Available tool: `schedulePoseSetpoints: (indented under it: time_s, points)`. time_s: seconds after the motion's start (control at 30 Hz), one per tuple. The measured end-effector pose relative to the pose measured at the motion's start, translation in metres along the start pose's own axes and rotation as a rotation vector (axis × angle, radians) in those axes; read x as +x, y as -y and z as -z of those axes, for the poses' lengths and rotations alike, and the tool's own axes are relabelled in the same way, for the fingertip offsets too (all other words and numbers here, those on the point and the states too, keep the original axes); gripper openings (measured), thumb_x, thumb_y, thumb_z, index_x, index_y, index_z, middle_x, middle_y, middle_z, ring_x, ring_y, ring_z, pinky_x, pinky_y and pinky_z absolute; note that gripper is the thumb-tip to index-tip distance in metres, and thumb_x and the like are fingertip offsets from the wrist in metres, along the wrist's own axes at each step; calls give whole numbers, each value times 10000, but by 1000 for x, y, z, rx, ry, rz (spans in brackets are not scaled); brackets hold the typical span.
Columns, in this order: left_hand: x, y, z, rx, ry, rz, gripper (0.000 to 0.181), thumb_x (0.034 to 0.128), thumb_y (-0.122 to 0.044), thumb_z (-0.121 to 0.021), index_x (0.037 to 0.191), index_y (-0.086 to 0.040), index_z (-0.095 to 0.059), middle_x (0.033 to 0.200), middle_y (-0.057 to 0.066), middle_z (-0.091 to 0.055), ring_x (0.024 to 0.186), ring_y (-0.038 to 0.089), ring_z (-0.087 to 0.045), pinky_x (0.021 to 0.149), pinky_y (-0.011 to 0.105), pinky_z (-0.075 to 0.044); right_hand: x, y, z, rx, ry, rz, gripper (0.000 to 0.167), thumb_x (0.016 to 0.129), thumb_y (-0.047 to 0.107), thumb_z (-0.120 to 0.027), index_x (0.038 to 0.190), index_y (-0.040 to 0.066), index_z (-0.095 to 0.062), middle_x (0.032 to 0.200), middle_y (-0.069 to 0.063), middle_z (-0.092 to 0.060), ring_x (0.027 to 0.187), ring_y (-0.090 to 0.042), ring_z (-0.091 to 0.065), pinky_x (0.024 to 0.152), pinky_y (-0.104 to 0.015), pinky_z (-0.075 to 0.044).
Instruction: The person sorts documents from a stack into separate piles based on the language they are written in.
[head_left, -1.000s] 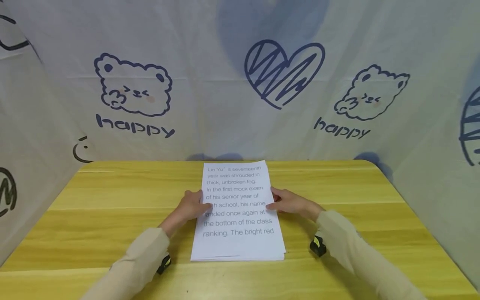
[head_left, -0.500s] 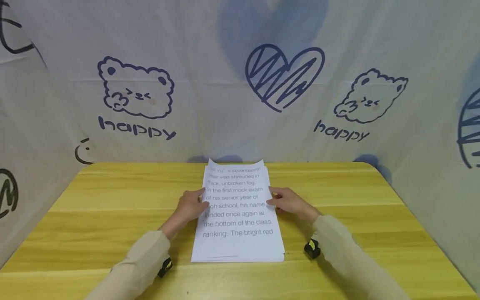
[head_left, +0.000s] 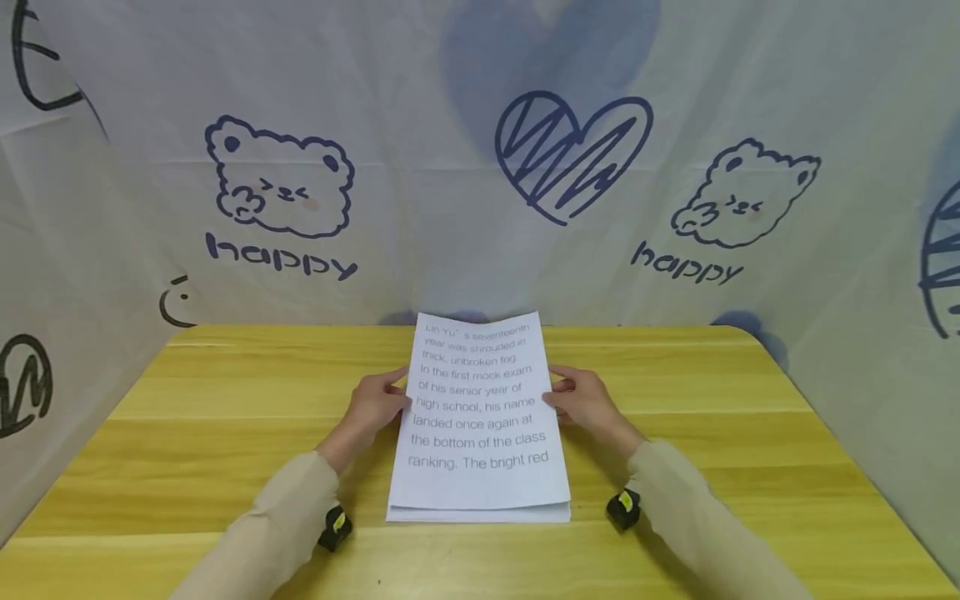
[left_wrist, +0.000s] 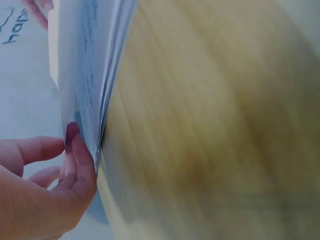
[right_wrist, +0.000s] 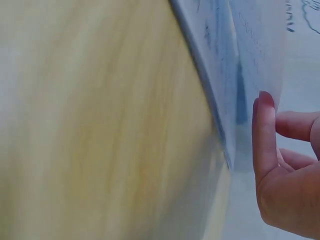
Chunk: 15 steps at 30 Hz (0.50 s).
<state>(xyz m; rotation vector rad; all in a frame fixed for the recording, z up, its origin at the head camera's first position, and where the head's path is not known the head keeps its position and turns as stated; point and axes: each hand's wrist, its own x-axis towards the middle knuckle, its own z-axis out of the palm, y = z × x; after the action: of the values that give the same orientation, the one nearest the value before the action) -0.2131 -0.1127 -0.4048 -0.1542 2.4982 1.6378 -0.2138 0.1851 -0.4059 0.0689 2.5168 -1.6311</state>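
A printed white sheet (head_left: 480, 400) is lifted a little above a stack of paper (head_left: 480, 516) at the middle of the table. My left hand (head_left: 372, 408) pinches the sheet's left edge, and my right hand (head_left: 590, 406) pinches its right edge. In the left wrist view, the left hand (left_wrist: 50, 185) has its thumb on one side of the sheet (left_wrist: 67, 65) and fingertips behind it, close beside the stack. The right wrist view shows the right hand (right_wrist: 290, 165) pinching the sheet (right_wrist: 262, 45), with a gap between it and the stack (right_wrist: 205, 50).
The wooden table (head_left: 247, 400) carries the stack. Behind it hangs a white cloth (head_left: 420, 208) with drawn bears, a heart and lettering, reaching down to the table's far edge. A black wrist device (head_left: 335, 528) shows at the left wrist, another (head_left: 623, 509) at the right.
The top sheet has risen off the stack, its upper corners first, and its lower edge now stands apart from the pages below. Both hands have moved slightly outward and up with its edges.
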Motion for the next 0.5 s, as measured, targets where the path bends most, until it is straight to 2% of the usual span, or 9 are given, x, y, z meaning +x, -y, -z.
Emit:
schedulePoseSetpoints:
  time_s: [0.2, 0.33, 0.5]
  points:
    - [-7, 6, 9, -153, 18, 48, 530, 890, 63, -586, 1404, 8, -467, 1009, 171, -592, 780, 182, -595, 731, 276, -527, -13, 4, 5, 35, -10, 38, 566, 913, 17, -624, 1439, -16, -416, 1057, -191, -611, 798, -206, -614, 667, -315, -553]
    - [-14, 7, 14, -219, 51, 14, 512, 922, 18, -575, 1419, -3, -456, 1061, 175, -610, 800, 164, -613, 792, 300, -514, -22, 9, 10, 95, -18, 46, 616, 907, 7, -622, 1470, 10, -373, 1036, -175, -622, 810, -204, -619, 697, -337, -552]
    - [-24, 7, 19, -271, 78, -10, 516, 943, 3, -566, 1441, -30, -434, 1083, 151, -581, 848, 147, -586, 789, 262, -511, -29, 14, 11, 136, 7, 56, 589, 914, 6, -607, 1463, 23, -394, 1061, -182, -618, 830, -211, -619, 730, -340, -548]
